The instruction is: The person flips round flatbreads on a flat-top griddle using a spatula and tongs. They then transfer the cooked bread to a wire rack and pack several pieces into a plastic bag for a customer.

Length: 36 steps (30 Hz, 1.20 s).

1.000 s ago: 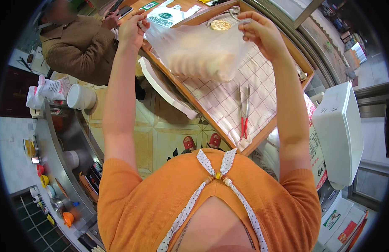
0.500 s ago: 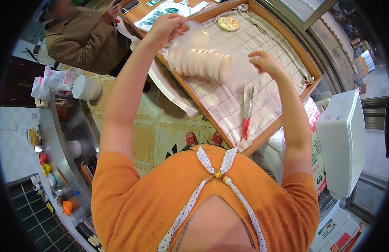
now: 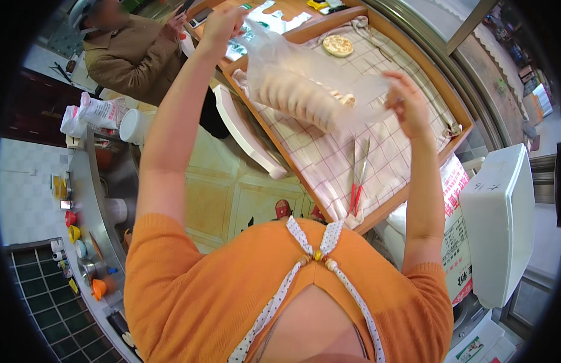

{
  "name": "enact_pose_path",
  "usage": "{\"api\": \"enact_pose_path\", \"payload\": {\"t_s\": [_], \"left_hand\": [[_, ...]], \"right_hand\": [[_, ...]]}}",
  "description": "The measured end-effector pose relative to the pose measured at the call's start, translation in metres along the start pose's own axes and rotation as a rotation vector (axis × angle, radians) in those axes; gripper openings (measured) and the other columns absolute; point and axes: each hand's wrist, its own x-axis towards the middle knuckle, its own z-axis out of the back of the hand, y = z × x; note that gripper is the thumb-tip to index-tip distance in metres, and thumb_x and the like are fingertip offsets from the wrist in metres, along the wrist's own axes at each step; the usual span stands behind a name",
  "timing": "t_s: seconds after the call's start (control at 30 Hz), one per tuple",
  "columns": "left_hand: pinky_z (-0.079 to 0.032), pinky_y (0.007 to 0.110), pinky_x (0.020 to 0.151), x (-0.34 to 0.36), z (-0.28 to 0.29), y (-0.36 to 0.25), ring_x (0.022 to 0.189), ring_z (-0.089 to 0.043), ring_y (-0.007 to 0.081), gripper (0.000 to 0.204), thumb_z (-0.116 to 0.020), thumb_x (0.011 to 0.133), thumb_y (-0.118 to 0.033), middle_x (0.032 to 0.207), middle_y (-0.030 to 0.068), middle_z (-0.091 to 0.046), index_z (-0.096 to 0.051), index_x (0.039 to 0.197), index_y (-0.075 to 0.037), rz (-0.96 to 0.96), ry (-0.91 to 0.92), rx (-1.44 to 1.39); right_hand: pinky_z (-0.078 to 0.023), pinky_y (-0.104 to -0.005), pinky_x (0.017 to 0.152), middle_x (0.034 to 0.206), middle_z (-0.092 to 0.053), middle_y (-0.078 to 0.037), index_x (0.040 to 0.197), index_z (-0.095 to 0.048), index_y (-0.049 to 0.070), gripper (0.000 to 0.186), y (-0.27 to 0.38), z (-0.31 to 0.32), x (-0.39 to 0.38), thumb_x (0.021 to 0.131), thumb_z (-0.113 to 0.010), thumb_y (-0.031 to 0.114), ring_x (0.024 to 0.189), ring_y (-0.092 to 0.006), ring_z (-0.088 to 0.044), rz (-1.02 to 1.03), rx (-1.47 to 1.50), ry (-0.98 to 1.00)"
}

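Remotely, I spread a plastic bag (image 3: 274, 57) of breads (image 3: 298, 101), left hand (image 3: 224, 25) gripping at eleven o'clock, right hand (image 3: 409, 107) seemingly pinching at two, the next move likely needing both grips.

Sweater (image 3: 232, 272): orange knit, short sleeves, ribbed cuffs (image 3: 427, 267). Straps (image 3: 272, 300): white, dark-dotted, gathered at chest by yellow, brown and pale beads (image 3: 317, 255). Slippers (image 3: 283, 209): red.

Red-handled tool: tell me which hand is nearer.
Right. The right hand is beyond the red-handled tool and to its right; the left hand, gripping the bag, is farther beyond and to its left.
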Motion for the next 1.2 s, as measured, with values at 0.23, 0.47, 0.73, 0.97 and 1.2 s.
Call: {"api": "enact_pose_path", "payload": {"t_s": [0.23,0.47,0.73,0.97,1.2], "left_hand": [[-0.046,0.02,0.055,-0.006,0.008,0.005,0.055,-0.052,0.0095,0.022,-0.057,0.084,-0.026,0.071,0.0056,-0.057,-0.055,0.093,-0.005,0.147,-0.053,0.052],[-0.045,0.028,0.054,-0.05,-0.109,-0.01,0.06,-0.058,0.0159,0.044,-0.064,0.079,-0.037,0.074,0.0108,-0.062,-0.05,0.103,-0.003,-0.25,0.153,0.73],[-0.049,0.033,0.071,-0.138,-0.059,0.008,0.085,-0.063,0.0257,0.055,-0.062,0.078,-0.014,0.103,0.016,-0.059,-0.037,0.125,-0.004,-0.607,0.108,0.748],[-0.049,0.028,0.07,-0.239,0.111,0.024,0.08,-0.062,0.0185,0.039,-0.057,0.079,-0.004,0.102,0.0125,-0.059,-0.049,0.116,-0.001,-0.182,0.111,0.58],[-0.05,0.026,0.069,-0.337,0.279,0.133,0.08,-0.059,0.0138,0.023,-0.047,0.087,-0.003,0.098,0.0095,-0.059,-0.053,0.109,0.0,0.241,-0.486,0.163]], "right_hand": [[-0.046,-0.0216,0.063,0.08,-0.06,-0.003,0.111,-0.055,0.002,0.03,-0.002,-0.032,0.019,0.084,-0.054,0.015,0.066,-0.0085,-0.056,0.021,-0.034,0.126],[-0.046,-0.0264,0.072,0.085,-0.064,-0.003,0.103,-0.057,0.007,0.039,-0.009,-0.112,0.082,0.089,-0.046,0.042,0.08,-0.0118,-0.061,-0.312,0.156,0.204],[-0.048,-0.0296,0.078,0.089,-0.062,-0.009,0.097,-0.059,-0.003,0.022,-0.048,-0.147,0.107,0.086,-0.055,0.016,0.081,-0.0174,-0.059,-0.199,0.485,0.191],[-0.048,-0.0265,0.076,0.086,-0.062,-0.01,0.09,-0.058,-0.002,0.015,0.041,-0.176,0.206,0.082,-0.057,0.012,0.082,-0.0167,-0.06,-0.15,0.249,0.363],[-0.047,-0.0165,0.044,0.073,-0.061,-0.013,0.077,-0.058,-0.004,0.019,0.131,-0.213,0.325,0.075,-0.06,0.016,0.049,-0.0123,-0.055,0.018,0.251,0.042]]}}
